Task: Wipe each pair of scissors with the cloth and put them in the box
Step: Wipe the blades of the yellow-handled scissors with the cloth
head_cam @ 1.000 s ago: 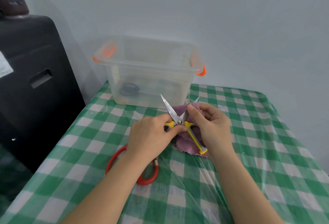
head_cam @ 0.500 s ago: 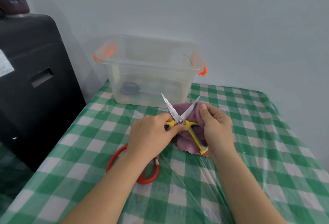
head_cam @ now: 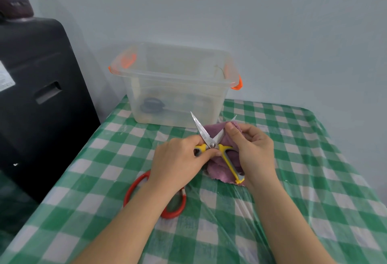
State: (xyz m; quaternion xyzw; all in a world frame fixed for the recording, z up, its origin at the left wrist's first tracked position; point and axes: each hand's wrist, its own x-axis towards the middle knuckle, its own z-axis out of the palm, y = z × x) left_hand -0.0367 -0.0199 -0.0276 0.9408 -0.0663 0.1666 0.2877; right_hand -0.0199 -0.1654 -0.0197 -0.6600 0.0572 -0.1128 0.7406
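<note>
1. Head view, with everything placed off the clear box [head_cam: 176, 87] at the back of the checked table [head_cam: 314, 169]: the yellow-handled scissors [head_cam: 211, 144] sit just in front of it, blades spread in a V pointing toward it.
2. Left hand [head_cam: 178, 159] is curled round the left handle, which I'd say keeps the blades splayed so each one can be reached.
3. Right hand [head_cam: 251, 146] pinches the purple cloth [head_cam: 217, 163] round the right blade, thumb on top. Looks like mid-wipe on that blade, the left one bare.
4. Red-handled scissors [head_cam: 155, 198] lie nearer the person than the box, partly under the left forearm, probably waiting their turn.
5. A dark-handled pair [head_cam: 151, 105] already lies inside the box, so that one seems done.
</note>
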